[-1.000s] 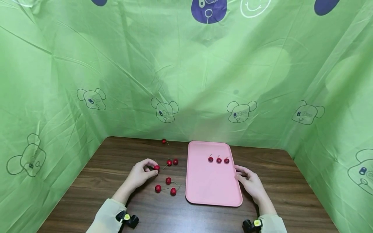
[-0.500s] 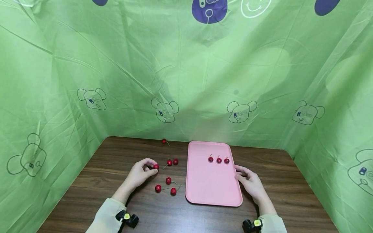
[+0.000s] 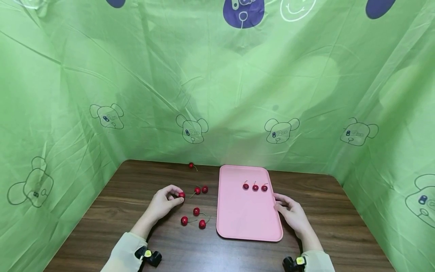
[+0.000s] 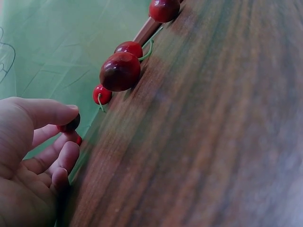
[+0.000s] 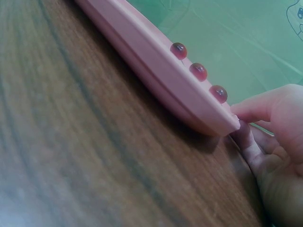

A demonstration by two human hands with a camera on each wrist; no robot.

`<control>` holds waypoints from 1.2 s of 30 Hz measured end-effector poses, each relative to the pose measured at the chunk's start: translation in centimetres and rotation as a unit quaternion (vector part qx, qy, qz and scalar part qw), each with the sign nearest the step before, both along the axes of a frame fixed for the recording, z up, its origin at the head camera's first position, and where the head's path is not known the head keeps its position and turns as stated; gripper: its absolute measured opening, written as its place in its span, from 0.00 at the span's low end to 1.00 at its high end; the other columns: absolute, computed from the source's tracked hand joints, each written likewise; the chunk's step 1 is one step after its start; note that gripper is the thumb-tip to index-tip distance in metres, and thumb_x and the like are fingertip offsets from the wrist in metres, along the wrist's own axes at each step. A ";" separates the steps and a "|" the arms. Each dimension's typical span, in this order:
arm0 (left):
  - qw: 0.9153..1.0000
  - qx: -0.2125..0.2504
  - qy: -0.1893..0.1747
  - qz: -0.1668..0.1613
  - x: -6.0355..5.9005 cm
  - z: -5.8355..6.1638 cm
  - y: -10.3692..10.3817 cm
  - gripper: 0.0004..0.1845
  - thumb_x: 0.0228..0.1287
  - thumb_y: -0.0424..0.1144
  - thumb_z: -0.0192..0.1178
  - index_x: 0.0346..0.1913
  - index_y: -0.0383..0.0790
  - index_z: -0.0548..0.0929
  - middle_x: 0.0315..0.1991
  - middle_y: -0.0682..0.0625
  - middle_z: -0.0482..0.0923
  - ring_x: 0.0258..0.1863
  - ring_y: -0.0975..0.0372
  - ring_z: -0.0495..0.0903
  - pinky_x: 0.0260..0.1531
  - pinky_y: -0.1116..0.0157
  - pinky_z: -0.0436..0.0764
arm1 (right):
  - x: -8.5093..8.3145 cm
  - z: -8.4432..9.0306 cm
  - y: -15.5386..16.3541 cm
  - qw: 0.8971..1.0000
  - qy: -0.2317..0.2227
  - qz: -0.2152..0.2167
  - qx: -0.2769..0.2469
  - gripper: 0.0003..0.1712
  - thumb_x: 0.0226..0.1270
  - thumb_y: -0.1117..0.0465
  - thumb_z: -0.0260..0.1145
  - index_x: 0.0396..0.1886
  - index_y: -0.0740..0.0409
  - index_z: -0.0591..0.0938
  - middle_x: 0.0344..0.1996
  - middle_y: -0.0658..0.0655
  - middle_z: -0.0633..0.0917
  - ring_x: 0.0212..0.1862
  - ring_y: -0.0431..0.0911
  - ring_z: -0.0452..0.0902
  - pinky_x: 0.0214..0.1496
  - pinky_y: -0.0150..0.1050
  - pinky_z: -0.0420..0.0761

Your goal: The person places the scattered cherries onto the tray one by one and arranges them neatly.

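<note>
nearest, two pale cloth sleeves [image 3: 123, 255] end above black wrist cameras [image 3: 155, 258] with small yellow patches; beneath them spreads a brown wooden table [image 3: 193, 255] with long dark grain and a soft sheen; on it lie three glossy round red cherries [image 3: 202, 224], loosely grouped, thin stems pointing various ways; to their right rests a flat pink tray [image 3: 248, 217], rectangular, with rounded corners and a low raised rim; the right hand [image 3: 293, 215] grips its right edge, thumb and fingers at the rim; across the table the left hand [image 3: 164, 202] pinches a smooth round red cherry [image 3: 181, 195] between thumb and fingers, well apart from the tray; whether that fruit touches the wood i cannot tell; just right of it sit two shiny red cherries [image 3: 204, 189], close together; in the tray's far half, three small dark-red cherries [image 3: 255, 187] stand in a row, curved stems pointing away; a lone stemmed cherry [image 3: 191, 165] lies near the table's far edge; behind hangs creased green cloth [image 3: 217, 83], slightly shiny, printed with outlined round-eared animal heads [image 3: 192, 131] and, higher, solid purple shapes [image 3: 243, 13].
</note>
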State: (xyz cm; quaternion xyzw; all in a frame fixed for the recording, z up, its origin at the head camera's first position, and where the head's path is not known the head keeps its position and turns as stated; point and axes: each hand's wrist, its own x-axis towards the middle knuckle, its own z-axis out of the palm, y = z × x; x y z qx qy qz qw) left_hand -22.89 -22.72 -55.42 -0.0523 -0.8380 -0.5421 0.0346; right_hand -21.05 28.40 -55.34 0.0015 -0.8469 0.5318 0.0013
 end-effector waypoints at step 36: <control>0.994 0.012 0.107 -0.036 -3.5 7.7 2.2 0.12 0.65 0.38 0.80 0.49 0.47 0.91 0.42 0.48 0.88 0.33 0.58 0.77 0.33 0.66 0.76 | -0.1 0.2 -0.1 1.000 -0.010 -0.006 -0.013 0.24 0.82 0.65 0.67 0.73 0.60 0.81 0.61 0.64 0.87 0.63 0.53 0.81 0.55 0.31 0.82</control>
